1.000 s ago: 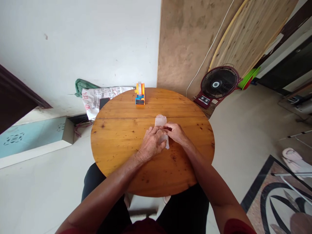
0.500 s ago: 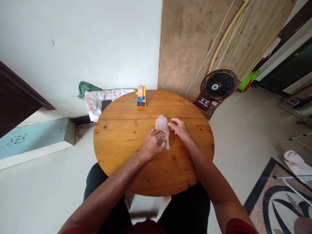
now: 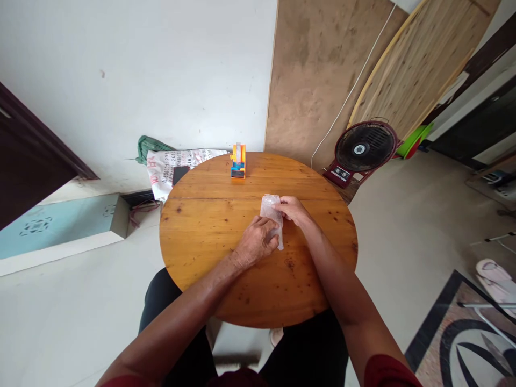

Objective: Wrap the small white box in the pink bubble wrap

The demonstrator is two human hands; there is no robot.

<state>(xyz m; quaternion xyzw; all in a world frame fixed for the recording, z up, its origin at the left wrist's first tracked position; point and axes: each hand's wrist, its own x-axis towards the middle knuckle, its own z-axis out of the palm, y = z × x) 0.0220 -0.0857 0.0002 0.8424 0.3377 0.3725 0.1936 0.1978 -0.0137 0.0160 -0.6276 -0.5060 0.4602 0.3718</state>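
Note:
A whitish, see-through bundle that looks like bubble wrap (image 3: 269, 204) lies on the round wooden table (image 3: 201, 231), its long side pointing away from me. My left hand (image 3: 260, 236) grips its near part, fingers curled over it from the left. At the upper right edge, my right hand (image 3: 294, 209) pinches the wrap between thumb and fingers. Whether anything is inside the bundle I cannot tell. Beyond it, near the table's far edge, stands an orange and blue tape dispenser (image 3: 238, 162) with a roll of clear tape.
A dark red fan (image 3: 365, 148) stands past the table's right far side. Behind the left far edge lie a printed white sack (image 3: 161, 172) and a green bag (image 3: 151, 147). The white wall (image 3: 161, 70) rises close behind the table.
My right hand has moved left from beside the wrap and closed on its right edge. My left hand keeps its hold. The view has shifted slightly.

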